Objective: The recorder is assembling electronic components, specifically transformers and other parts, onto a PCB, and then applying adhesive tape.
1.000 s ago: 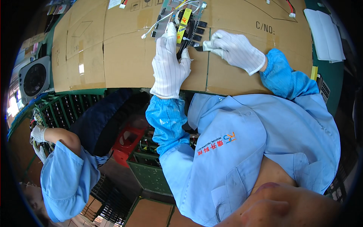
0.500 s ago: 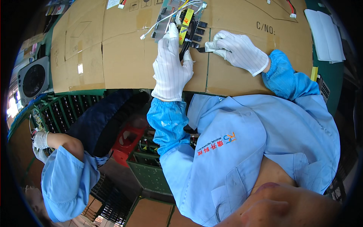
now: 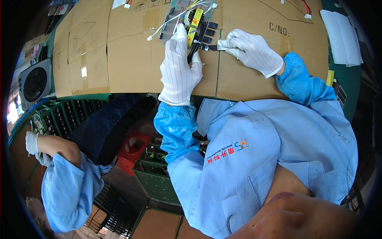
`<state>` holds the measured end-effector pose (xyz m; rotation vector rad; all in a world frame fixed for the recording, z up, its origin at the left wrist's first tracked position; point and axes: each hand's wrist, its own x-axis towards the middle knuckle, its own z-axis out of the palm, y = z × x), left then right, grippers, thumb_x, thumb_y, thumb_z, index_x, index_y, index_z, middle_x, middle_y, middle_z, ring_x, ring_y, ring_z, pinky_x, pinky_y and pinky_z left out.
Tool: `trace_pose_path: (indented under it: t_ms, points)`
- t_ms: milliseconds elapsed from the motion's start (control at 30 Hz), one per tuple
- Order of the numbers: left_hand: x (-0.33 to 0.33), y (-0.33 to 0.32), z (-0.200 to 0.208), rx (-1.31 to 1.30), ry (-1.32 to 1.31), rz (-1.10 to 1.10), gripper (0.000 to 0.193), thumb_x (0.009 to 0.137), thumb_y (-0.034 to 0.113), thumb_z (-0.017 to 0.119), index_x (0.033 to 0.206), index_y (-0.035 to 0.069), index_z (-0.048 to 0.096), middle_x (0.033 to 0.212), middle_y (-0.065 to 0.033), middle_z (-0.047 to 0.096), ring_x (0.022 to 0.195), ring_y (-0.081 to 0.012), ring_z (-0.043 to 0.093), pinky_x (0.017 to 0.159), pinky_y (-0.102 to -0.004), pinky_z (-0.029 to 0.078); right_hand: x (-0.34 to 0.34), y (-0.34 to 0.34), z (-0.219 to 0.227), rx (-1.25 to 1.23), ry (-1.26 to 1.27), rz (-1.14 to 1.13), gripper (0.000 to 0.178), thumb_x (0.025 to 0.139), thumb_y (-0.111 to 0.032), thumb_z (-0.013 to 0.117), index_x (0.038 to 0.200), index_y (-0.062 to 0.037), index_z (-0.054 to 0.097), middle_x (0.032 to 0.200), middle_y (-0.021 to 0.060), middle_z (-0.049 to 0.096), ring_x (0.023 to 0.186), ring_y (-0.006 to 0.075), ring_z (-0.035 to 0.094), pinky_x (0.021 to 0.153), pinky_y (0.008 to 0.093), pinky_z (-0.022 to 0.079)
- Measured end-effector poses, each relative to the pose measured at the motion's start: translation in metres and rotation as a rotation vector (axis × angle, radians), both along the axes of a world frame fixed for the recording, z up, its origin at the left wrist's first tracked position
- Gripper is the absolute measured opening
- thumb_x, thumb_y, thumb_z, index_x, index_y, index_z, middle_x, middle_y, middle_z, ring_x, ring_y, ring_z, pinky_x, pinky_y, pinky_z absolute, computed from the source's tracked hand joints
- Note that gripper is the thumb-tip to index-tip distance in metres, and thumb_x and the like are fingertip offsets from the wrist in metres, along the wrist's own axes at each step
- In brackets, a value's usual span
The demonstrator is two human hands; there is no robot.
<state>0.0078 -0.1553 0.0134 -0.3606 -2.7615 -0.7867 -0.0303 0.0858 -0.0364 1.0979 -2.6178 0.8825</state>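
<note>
A circuit board [image 3: 170,28] with dark blocks along its edges lies on cardboard at the top middle. It carries yellow-wrapped transformers [image 3: 196,18], white and yellow wires, and a bundle of black cables [image 3: 193,53] at its near right side. My left hand [image 3: 180,71], in a striped white glove, grips the board's near end, fingers by the transformer and thumb beside the cables. My right hand [image 3: 254,53], gloved alike, pinches a small dark flat-bladed tool [image 3: 213,47]. Its tip is at the board's near right corner, by the lowest black block.
Cardboard [image 3: 139,67] covers the bench. Red-black connector leads [image 3: 307,10] lie at the far right, near folded white sheets [image 3: 342,38]. A fan-like grey box [image 3: 36,83] stands at left. Green racks [image 3: 67,115] and a red stool [image 3: 133,149] are below. A co-worker [image 3: 65,183] sits lower left.
My right hand and the tool have shifted slightly away from me, bringing the tip up along the board's corner. My left hand stays nearly still. The co-worker's gloved hand has moved left.
</note>
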Motion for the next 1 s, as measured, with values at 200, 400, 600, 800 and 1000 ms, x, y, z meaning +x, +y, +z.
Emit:
trace_pose_path:
  t_ms: [200,400,600,800,1000]
  points:
    - [-0.0002,0.0014,0.0013,0.016,-0.001,-0.005,0.080,0.078,0.004,0.068,0.153,0.005,0.040,0.115,-0.0192,0.058,0.103,-0.0377,0.059,0.090,-0.0438,0.052,-0.0017,-0.0007,-0.0017,-0.008,0.055,0.045,0.019,0.095,-0.031,0.066,0.104,-0.0159,0.071,0.093,0.0022,0.061,0.080,0.0234,0.063,0.061,0.0348,0.053]
    - [0.0000,0.0008,0.0001,0.033,0.012,-0.015,0.079,0.078,0.004,0.069,0.152,0.005,0.041,0.117,-0.0197,0.058,0.105,-0.0380,0.058,0.092,-0.0436,0.051,-0.0025,-0.0028,-0.0017,-0.060,0.044,0.076,0.020,0.095,-0.032,0.065,0.100,-0.0132,0.068,0.091,0.0028,0.060,0.078,0.0236,0.063,0.060,0.0350,0.052]
    - [0.0002,0.0015,0.0018,0.034,-0.014,-0.009,0.079,0.078,0.004,0.068,0.152,0.005,0.041,0.119,-0.0196,0.058,0.106,-0.0382,0.058,0.092,-0.0435,0.052,-0.0037,-0.0039,-0.0030,-0.051,0.063,0.080,0.021,0.096,-0.033,0.064,0.099,-0.0117,0.067,0.091,0.0034,0.060,0.077,0.0241,0.062,0.060,0.0353,0.052]
    - [0.0006,0.0023,0.0026,0.036,-0.017,0.005,0.078,0.078,0.003,0.068,0.152,0.005,0.042,0.120,-0.0199,0.058,0.109,-0.0388,0.058,0.092,-0.0433,0.052,-0.0042,-0.0040,-0.0056,-0.027,0.065,0.075,0.021,0.095,-0.032,0.064,0.104,-0.0135,0.069,0.093,0.0038,0.060,0.078,0.0246,0.062,0.061,0.0353,0.052]
    - [0.0014,0.0014,0.0026,0.031,-0.022,0.011,0.079,0.078,0.002,0.069,0.152,0.006,0.041,0.123,-0.0195,0.058,0.111,-0.0380,0.058,0.093,-0.0432,0.052,-0.0039,-0.0052,-0.0040,-0.034,0.050,0.091,0.022,0.095,-0.029,0.065,0.112,-0.0171,0.071,0.096,0.0034,0.061,0.080,0.0240,0.063,0.062,0.0351,0.053]
